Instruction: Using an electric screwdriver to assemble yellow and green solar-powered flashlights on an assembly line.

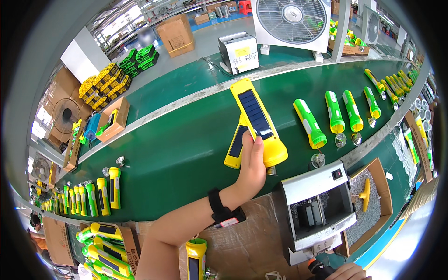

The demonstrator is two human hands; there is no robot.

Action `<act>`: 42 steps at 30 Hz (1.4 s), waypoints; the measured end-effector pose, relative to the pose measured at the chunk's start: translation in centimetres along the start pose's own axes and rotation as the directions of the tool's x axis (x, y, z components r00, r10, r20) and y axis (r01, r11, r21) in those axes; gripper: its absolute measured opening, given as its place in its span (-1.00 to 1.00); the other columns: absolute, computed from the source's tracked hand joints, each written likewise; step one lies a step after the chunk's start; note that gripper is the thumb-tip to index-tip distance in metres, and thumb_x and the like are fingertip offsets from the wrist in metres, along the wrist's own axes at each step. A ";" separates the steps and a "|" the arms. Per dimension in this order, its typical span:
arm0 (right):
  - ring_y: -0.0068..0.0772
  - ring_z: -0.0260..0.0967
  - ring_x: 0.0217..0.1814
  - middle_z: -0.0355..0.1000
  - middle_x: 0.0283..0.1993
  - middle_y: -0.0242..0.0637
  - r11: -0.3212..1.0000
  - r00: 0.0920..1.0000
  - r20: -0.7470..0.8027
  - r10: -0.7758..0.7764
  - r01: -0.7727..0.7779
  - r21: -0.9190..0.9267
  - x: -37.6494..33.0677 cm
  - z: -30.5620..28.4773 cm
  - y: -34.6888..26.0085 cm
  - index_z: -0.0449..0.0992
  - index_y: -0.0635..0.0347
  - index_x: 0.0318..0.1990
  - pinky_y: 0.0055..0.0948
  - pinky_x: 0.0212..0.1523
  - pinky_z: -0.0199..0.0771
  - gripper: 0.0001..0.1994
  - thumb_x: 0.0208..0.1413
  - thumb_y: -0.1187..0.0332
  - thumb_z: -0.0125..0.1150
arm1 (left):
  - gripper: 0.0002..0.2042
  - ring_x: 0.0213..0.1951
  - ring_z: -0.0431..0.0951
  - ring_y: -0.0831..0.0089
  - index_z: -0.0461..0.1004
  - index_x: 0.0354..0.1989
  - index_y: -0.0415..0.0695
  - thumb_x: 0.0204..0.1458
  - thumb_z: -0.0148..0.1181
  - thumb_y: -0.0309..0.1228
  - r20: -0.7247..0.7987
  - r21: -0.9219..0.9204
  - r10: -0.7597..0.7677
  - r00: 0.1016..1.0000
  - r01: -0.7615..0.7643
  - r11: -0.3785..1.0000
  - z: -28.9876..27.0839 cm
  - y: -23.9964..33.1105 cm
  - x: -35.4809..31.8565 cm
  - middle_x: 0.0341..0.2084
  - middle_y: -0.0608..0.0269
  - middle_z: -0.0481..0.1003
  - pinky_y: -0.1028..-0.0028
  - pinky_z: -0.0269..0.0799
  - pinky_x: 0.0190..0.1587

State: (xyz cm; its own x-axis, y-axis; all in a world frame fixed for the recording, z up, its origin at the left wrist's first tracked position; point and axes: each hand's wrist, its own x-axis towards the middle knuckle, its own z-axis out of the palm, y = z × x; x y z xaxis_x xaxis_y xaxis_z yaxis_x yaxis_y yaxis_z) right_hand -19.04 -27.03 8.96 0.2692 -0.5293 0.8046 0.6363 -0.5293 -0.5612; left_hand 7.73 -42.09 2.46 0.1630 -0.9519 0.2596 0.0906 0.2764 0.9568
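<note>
Pinched in the left grip [253, 167] near the wide head, a yellow flashlight [253, 109] with a dark ribbed panel: over the green table [182, 154], narrow end away and tilted slightly left. Fingers pressed along the casing, upward from the wrist. Left arm [179, 231] up from the lower edge, bent at the elbow, then slanting rightward to a black wrist strap [216, 203]. Just behind, partly overlapped, a second yellow flashlight [235, 147]; cannot tell whether touching. Low at the right, cut by the lower edge, the right grip [347, 272], beside a black-and-orange tool [322, 269]; cannot tell whether closed on it. Between the two, a silver machine [315, 182] with an open front; just right of it, a carton [386, 205] of small grey pieces with a yellow T-shaped tool [365, 195] on top. Farther right, green-and-yellow flashlights [334, 112] in a row; well left, another row [102, 196]. Beyond, a white fan [291, 28].
</note>
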 end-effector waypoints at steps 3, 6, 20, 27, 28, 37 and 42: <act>-0.22 0.38 -0.55 0.41 -0.41 -0.12 0.999 1.000 -0.026 0.016 -0.017 -0.037 0.0 0.3 -0.1 0.19 0.21 0.13 -0.31 -0.59 0.50 -0.60 0.21 0.20 -0.13 | -0.64 -0.09 0.41 0.38 0.06 0.09 -0.17 0.26 -0.37 -0.19 0.044 -0.050 0.063 0.997 -0.061 0.997 0.0 -0.1 0.0 -0.11 0.07 0.36 0.38 0.32 -0.01; -0.23 0.37 -0.57 0.41 -0.42 -0.13 0.999 0.999 -0.035 0.016 -0.017 -0.044 0.0 0.4 -0.2 0.19 0.21 0.12 -0.30 -0.59 0.49 -0.58 0.21 0.16 -0.13 | -0.57 -0.04 0.37 0.40 -0.01 0.16 -0.17 0.25 -0.34 -0.16 0.087 -0.025 0.161 0.983 -0.159 0.987 0.3 0.1 -0.2 -0.04 0.08 0.30 0.39 0.28 0.03; -0.16 0.39 -0.52 0.41 -0.38 -0.07 0.999 0.999 0.035 -0.040 0.039 0.024 -0.7 -1.1 0.7 0.14 0.24 0.15 -0.28 -0.55 0.50 -0.53 0.24 0.09 -0.21 | -0.49 -0.09 0.37 0.44 -0.05 0.23 -0.19 0.20 -0.11 -0.21 0.215 0.197 0.052 0.975 -0.095 0.976 1.4 1.0 0.1 -0.06 0.17 0.30 0.43 0.30 -0.02; -0.20 0.44 -0.50 0.43 -0.38 -0.16 0.990 0.988 0.089 -0.127 0.132 -0.054 -1.0 -1.0 0.3 0.02 0.27 0.20 -0.34 -0.56 0.53 -0.23 -0.09 0.24 0.37 | -0.33 -0.28 0.49 -0.15 -0.16 0.29 -0.19 0.11 -0.02 -0.17 0.069 0.599 -0.322 0.944 0.219 0.770 3.5 -3.2 1.9 -0.28 -0.31 0.44 0.19 0.38 -0.20; -0.34 0.38 -0.61 0.38 -0.47 -0.26 0.982 0.983 0.067 -0.172 0.177 -0.070 -0.8 -0.7 0.2 0.02 0.29 0.15 -0.45 -0.63 0.49 -0.25 -0.14 0.31 0.38 | -0.37 -0.32 0.49 -0.15 -0.10 0.29 -0.14 0.11 -0.02 -0.20 0.092 0.608 -0.193 0.977 0.098 0.788 2.7 -5.1 2.7 -0.36 -0.27 0.46 0.17 0.39 -0.24; -0.37 0.33 -0.63 0.35 -0.51 -0.34 0.963 0.865 -0.441 -0.241 0.156 -0.219 0.9 1.9 -2.3 0.01 0.18 0.17 -0.34 -0.60 0.42 -0.23 -0.12 0.23 0.38 | -0.54 -0.30 0.55 0.08 0.27 0.13 -0.05 0.10 -0.06 -0.10 0.073 0.987 -0.229 0.971 -0.038 0.154 1.8 1.3 2.5 -0.37 0.01 0.53 0.15 0.43 -0.28; -0.40 0.28 -0.56 0.26 -0.48 -0.33 0.992 0.895 -0.438 -0.082 0.033 -0.119 2.2 2.0 -2.8 -0.03 0.23 0.20 -0.37 -0.49 0.39 -0.21 -0.10 0.21 0.37 | -0.70 -0.24 0.53 0.08 0.44 -0.24 -0.18 0.00 0.11 -0.20 -0.124 0.992 -0.191 0.974 0.127 0.000 -0.8 11.6 -1.8 -0.34 0.01 0.53 0.21 0.45 -0.23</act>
State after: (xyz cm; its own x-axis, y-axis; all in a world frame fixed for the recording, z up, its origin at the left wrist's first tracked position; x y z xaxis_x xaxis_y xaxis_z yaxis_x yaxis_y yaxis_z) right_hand -18.84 -25.38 12.68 -0.1278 -0.7205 0.6816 0.5546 -0.6217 -0.5531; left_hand 9.26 -37.02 13.01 0.2635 -0.9632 0.0542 -0.9539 -0.2517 0.1633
